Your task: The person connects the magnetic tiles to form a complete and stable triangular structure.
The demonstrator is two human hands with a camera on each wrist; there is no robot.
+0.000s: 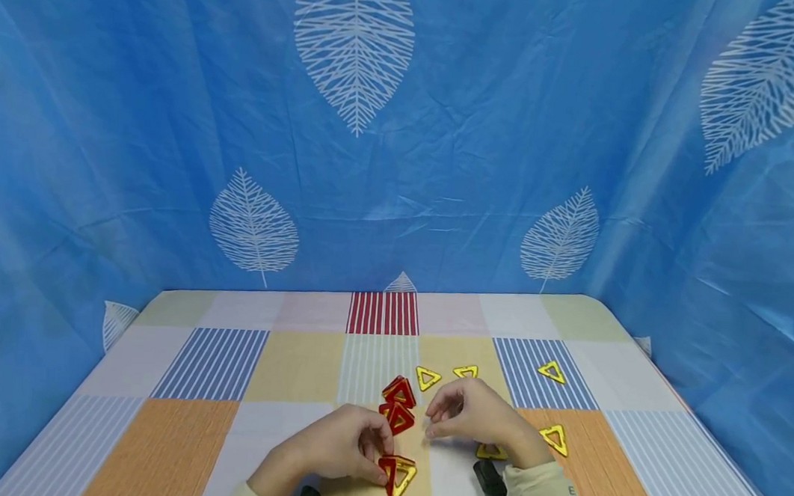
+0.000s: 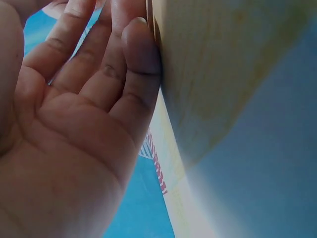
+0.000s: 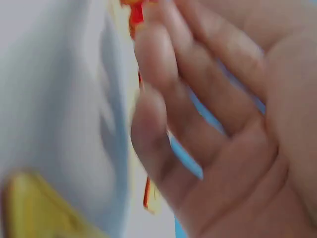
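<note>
Just on the near side of the cluster of red plastic triangle frames (image 1: 397, 408), the left hand (image 1: 345, 444) bends inward and pinches a stacked red-and-yellow plastic triangle pair (image 1: 407, 482), whose tip points toward the person, its long axis leading away from the cluster; right of the cluster, the right hand (image 1: 474, 413) curves loosely, thumb and fingers narrowly apart

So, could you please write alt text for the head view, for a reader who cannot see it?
A person's left grip pinches red and yellow triangular pieces on a patchwork-patterned tablecloth, while the right grip holds nothing visible. Red triangles lie just beyond, yellow triangles lie around the right grip, and a blue leaf-print backdrop hangs behind.
</note>
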